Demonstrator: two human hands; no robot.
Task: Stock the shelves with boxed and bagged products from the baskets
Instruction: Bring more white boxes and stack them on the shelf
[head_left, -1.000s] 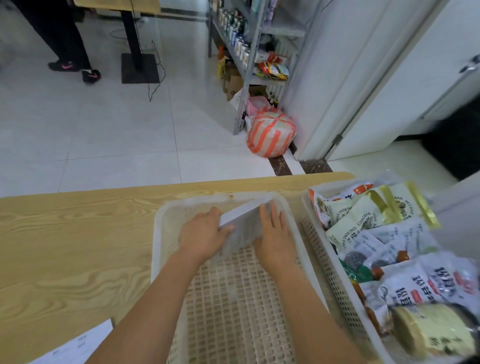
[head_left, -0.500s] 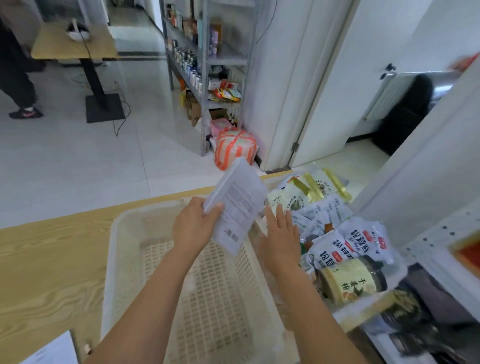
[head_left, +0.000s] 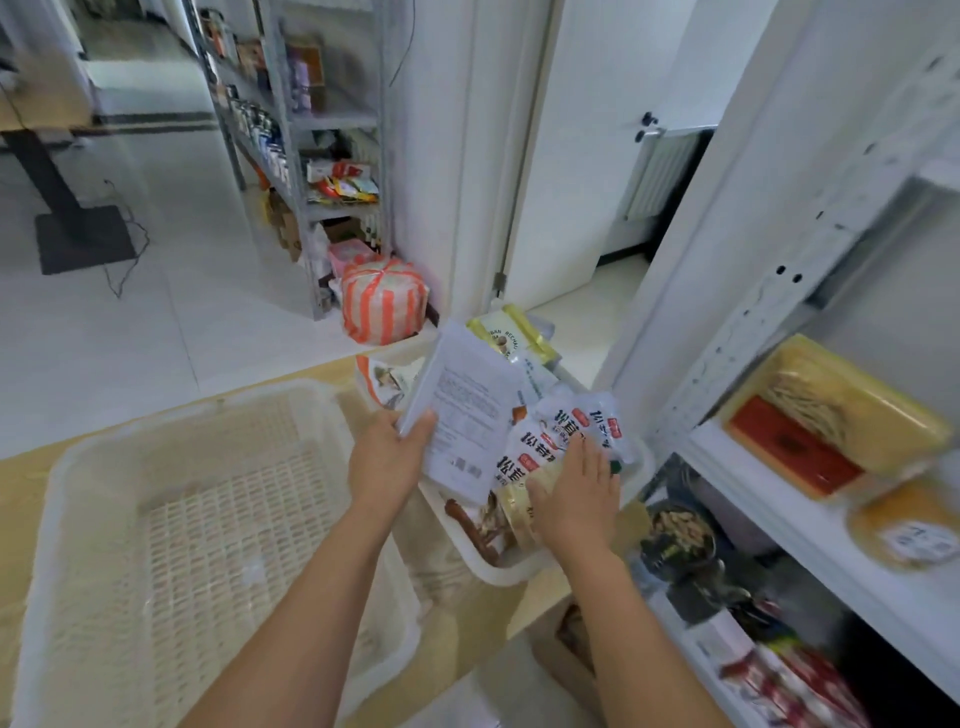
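Observation:
My left hand (head_left: 387, 457) grips a flat white box (head_left: 465, 410) with printed text, held tilted above the gap between two baskets. An empty white slatted basket (head_left: 104, 467) lies on the wooden table at the left. A second white basket (head_left: 498, 571) to the right is full of bagged products (head_left: 566, 431). My right hand (head_left: 576, 493) lies flat on those bags, fingers spread. A white shelf unit (head_left: 810, 525) stands at the right, with a yellow and red package (head_left: 831, 421) on its upper board.
A grey metal rack (head_left: 296, 135) with cans and packets stands at the back. An orange-striped bundle (head_left: 384, 301) sits on the floor by the wall. A desk base (head_left: 83, 234) and cable lie at the far left. Jars and packets fill the lower white shelf.
My left hand lifted the white box out of the empty basket and carried it right, over the full basket. My right hand moved onto the bags. The view swung right toward the shelf unit.

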